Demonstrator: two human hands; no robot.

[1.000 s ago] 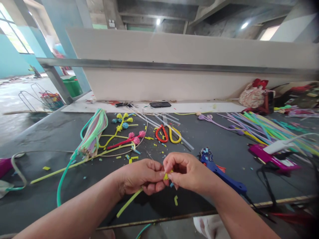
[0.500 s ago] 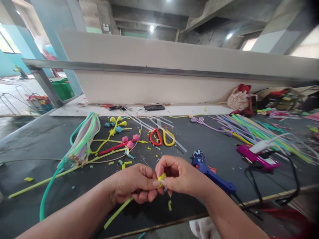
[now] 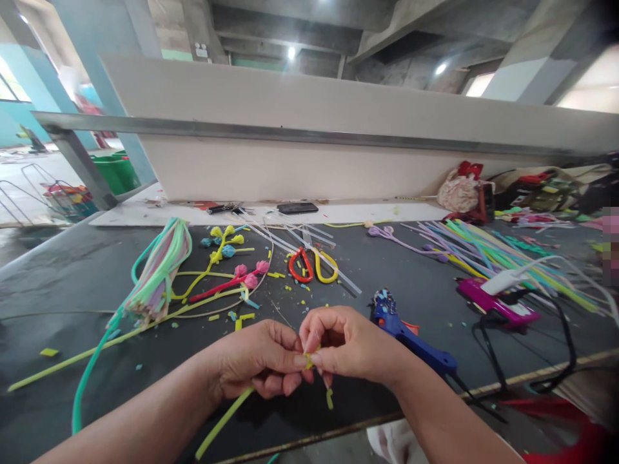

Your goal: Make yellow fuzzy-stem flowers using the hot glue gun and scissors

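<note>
Both hands (image 3: 256,361) (image 3: 341,341) pinch a yellow piece (image 3: 308,363); distant container (image 3: 83,208) holds reddish items (image 3: 62,189).

A workshop: bare concrete beams (image 3: 396,32), dark workbench (image 3: 411,274) with scissors (image 3: 308,242), blue hand tool (image 3: 413,338), yellow offcuts (image 3: 49,352).

2 glaring ceiling lamps (image 3: 291,53), dim ceiling (image 3: 300,14), stretched edges

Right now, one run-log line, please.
left hand: pinching yellow piece | right hand: pinching same piece | beyond hands: scissors | beside right hand: blue tool
</note>
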